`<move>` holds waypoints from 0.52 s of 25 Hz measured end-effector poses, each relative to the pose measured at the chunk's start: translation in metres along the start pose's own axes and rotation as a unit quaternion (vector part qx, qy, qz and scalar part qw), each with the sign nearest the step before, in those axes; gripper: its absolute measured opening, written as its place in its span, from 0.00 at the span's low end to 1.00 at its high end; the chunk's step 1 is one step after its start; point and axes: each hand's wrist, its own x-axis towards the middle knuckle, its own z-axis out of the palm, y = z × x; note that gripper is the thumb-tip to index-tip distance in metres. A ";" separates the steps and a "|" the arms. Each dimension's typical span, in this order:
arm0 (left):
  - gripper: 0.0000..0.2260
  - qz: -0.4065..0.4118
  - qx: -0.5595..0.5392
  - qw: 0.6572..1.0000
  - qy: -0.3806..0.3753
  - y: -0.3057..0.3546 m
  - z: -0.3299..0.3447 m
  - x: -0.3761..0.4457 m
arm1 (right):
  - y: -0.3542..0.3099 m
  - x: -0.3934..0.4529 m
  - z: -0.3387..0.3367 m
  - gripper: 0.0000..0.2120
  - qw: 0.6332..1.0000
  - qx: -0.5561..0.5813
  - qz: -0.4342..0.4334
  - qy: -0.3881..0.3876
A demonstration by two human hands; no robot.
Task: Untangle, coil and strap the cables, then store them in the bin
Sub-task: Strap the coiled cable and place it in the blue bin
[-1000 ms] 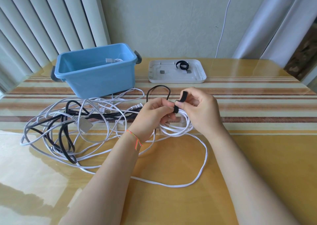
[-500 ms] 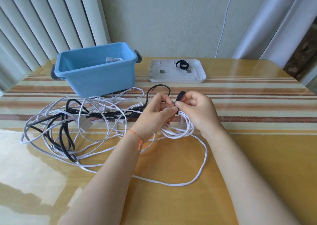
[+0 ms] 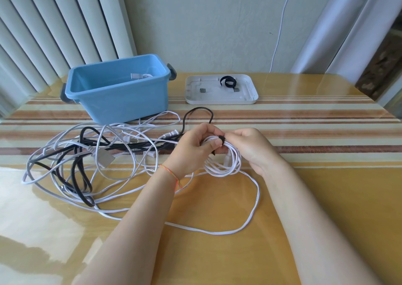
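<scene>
The left hand [image 3: 193, 147] curls around the top of a white cable coil [image 3: 224, 160], thumb pressed against a black strap [image 3: 220, 140] that wraps over the bundled loops. The right hand [image 3: 250, 147] meets it from the other side, fingers bent onto the same strap and coil, so both hands grip the bundle between them just above the table [image 3: 326, 197]. The coil is a flat white cable wound into several tight loops that hang below the fingers; one loose length runs from it in a wide arc toward the person and back to the left. A thin orange thread bracelet [image 3: 174, 176] sits on the left wrist.

Left of the left hand lies a tangle of cables [image 3: 87, 158], white and black strands crossing one another, with a white plug among them. Beyond that tangle stands the blue bin [image 3: 121, 97], holding a white cable of which only an end shows above the rim. Beyond the right hand lies a white lid [image 3: 221, 90] with a spare black strap [image 3: 228, 82] and two small grey pieces on it.

The fingertips of both hands hide how the strap closes, and its ends cannot be made out. No writing is readable on anything.
</scene>
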 end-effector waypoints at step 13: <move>0.07 0.006 0.161 0.983 0.088 -0.007 -0.008 0.006 | -0.001 -0.003 0.007 0.10 0.990 -0.131 -0.036 -0.023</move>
